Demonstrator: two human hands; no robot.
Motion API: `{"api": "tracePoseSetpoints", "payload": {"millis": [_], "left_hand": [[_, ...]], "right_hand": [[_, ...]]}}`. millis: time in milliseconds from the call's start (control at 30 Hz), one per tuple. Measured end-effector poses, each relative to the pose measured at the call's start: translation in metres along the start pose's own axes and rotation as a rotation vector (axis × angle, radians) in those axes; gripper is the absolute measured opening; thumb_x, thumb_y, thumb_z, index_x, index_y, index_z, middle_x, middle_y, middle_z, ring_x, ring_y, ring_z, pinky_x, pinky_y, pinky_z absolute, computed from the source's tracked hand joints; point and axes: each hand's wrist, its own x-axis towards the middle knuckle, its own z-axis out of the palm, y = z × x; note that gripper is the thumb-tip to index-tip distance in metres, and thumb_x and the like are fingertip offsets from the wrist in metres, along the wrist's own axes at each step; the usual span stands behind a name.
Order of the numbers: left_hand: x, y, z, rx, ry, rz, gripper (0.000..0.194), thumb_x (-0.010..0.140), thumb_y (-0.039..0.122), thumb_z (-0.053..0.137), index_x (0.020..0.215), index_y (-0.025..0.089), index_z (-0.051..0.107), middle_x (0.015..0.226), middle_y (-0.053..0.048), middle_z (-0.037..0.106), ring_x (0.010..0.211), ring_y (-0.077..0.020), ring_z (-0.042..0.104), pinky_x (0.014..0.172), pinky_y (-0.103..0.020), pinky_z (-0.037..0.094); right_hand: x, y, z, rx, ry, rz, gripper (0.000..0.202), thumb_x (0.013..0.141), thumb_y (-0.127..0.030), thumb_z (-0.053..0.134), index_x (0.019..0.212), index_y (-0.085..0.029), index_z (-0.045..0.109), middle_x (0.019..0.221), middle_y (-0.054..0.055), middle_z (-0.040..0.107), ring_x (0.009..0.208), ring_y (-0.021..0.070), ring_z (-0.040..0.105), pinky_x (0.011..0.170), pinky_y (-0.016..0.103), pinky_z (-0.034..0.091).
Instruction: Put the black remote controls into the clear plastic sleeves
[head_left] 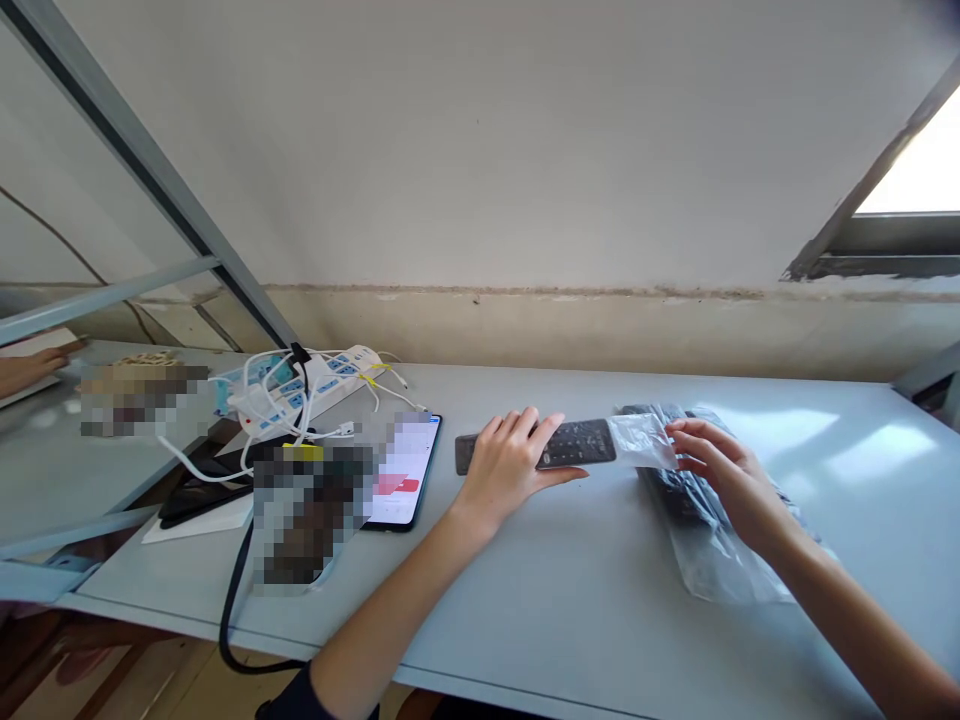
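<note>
Remote [579, 443]: in front of us, left to right, keys showing; we judge it light, stiff and fairly sturdy, though a drop could crack its shell.
Left hand [504, 460]: clamped on the remote, thumb along the near long edge, fingers over the far one; we would trust this grip across the narrow body.
Film sleeve [643, 441]: clear, crinkled, jutting past the remote's right end; likely soft, slippery and easily torn, so best taken by its loose end.
Right hand [721, 468]: fingertips at that loose end, slightly curled; we cannot tell whether they pinch it.
Bagged packet [679, 500]: dark contents in clear plastic, under the right hand, crowding the space below the sleeve.
Phone [411, 455]: near the remote's left end, limiting us that way.
Desk [570, 610]: widest room lies towards us, between the forearms; its front edge runs under our left forearm.
</note>
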Motion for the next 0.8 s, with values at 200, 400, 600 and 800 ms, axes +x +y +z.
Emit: {"api": "tracePoseSetpoints", "payload": {"millis": [200,400,600,800], "left_hand": [[-0.002,0.003,0.005,-0.001,-0.005,0.009,0.057,0.080,0.066,0.049,0.110,0.019,0.059,0.083,-0.002,0.062,0.075,-0.0157,0.059,0.068,-0.026,0.042],[-0.004,0.006,0.005,0.023,-0.043,0.046,0.055,0.083,0.064,0.046,0.114,0.019,0.058,0.085,-0.003,0.062,0.077,-0.0159,0.058,0.068,-0.026,0.041],[-0.004,0.008,0.004,0.043,-0.038,0.083,0.056,0.087,0.063,0.039,0.118,0.020,0.057,0.084,-0.004,0.061,0.076,-0.0163,0.057,0.067,-0.026,0.039],[-0.002,0.007,0.003,0.034,-0.086,0.055,0.058,0.086,0.065,0.038,0.117,0.020,0.058,0.082,-0.004,0.059,0.076,-0.0164,0.057,0.068,-0.026,0.039]], "right_hand": [[-0.004,-0.001,0.001,-0.153,-0.218,-0.022,0.041,0.063,-0.062,0.064,0.075,-0.023,0.070,0.084,0.006,0.068,0.078,0.0212,0.060,0.065,0.031,0.050],[-0.004,0.004,0.003,-0.180,-0.308,0.030,0.048,0.065,-0.065,0.061,0.089,-0.025,0.071,0.077,0.006,0.068,0.074,0.0222,0.062,0.067,0.036,0.054],[-0.006,0.004,0.004,-0.162,-0.317,0.057,0.051,0.065,-0.064,0.060,0.099,-0.027,0.068,0.071,0.004,0.067,0.069,0.0216,0.062,0.064,0.035,0.055],[-0.001,0.010,0.005,0.001,-0.275,0.154,0.032,0.066,-0.055,0.065,0.077,-0.025,0.068,0.073,0.006,0.065,0.069,0.0212,0.062,0.063,0.031,0.053]]}}
